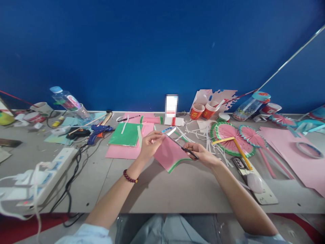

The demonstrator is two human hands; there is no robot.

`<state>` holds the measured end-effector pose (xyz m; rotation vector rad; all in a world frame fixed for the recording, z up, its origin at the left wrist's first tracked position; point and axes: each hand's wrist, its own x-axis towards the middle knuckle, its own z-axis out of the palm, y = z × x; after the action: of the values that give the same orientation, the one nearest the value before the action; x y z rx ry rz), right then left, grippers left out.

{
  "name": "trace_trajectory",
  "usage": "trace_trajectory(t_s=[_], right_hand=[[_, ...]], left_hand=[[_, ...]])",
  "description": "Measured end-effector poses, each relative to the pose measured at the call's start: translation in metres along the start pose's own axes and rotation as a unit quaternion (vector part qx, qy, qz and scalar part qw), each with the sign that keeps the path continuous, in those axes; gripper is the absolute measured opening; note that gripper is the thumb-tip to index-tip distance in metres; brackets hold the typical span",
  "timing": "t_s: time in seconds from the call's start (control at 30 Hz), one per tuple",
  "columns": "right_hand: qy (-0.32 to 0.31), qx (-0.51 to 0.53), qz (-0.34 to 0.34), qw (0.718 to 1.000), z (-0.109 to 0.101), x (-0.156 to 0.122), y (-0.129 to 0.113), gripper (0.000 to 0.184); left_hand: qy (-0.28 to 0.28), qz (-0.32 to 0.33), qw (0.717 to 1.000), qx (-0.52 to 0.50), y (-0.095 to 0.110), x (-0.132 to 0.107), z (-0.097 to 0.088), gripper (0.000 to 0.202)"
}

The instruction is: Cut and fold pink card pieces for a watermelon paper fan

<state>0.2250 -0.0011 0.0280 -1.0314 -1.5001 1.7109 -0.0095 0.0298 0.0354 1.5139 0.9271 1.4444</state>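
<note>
Scissors (183, 148) and paper (170, 154) hover inside table's front edge (162, 211).

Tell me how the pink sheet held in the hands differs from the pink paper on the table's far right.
The held sheet has a green edge; the far-right paper shows plain pink. The held sheet is lifted and curving; the far-right paper lies flat. The held sheet looks smaller than the far-right paper. Both are pink.
</note>
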Motion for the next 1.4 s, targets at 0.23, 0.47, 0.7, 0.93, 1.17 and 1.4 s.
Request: trace_trajectory(t_s=[0.23, 0.47, 0.7, 0.93, 1.17, 1.4], right_hand=[[-0.021, 0.08, 0.016, 0.996, -0.006, 0.0, 0.004, 0.041], [-0.011, 0.089, 0.024, 0.996, -0.011, -0.001, 0.008, 0.044], [0.016, 0.075, 0.04, 0.996, -0.014, -0.004, 0.004, 0.043], [0.038, 0.034, 0.034, 0.998, -0.018, -0.004, 0.005, 0.043], [0.023, 0.048, 0.039, 0.998, -0.018, -0.004, 0.002, 0.043], [0.008, 0.045, 0.034, 0.998, -0.016, -0.004, 0.001, 0.043]], left_hand=[[-0.021, -0.007, 1.0, -0.011, -0.005, 0.0, -0.005, 0.014], [-0.055, 0.011, 0.998, 0.015, 0.001, -0.004, -0.005, 0.018], [-0.111, 0.03, 0.992, 0.05, 0.008, -0.007, -0.003, 0.026], [-0.117, 0.021, 0.988, 0.099, 0.015, -0.009, -0.001, 0.022], [-0.117, 0.022, 0.988, 0.097, 0.014, -0.008, -0.001, 0.026], [-0.113, 0.02, 0.988, 0.103, 0.014, -0.007, -0.001, 0.028]])
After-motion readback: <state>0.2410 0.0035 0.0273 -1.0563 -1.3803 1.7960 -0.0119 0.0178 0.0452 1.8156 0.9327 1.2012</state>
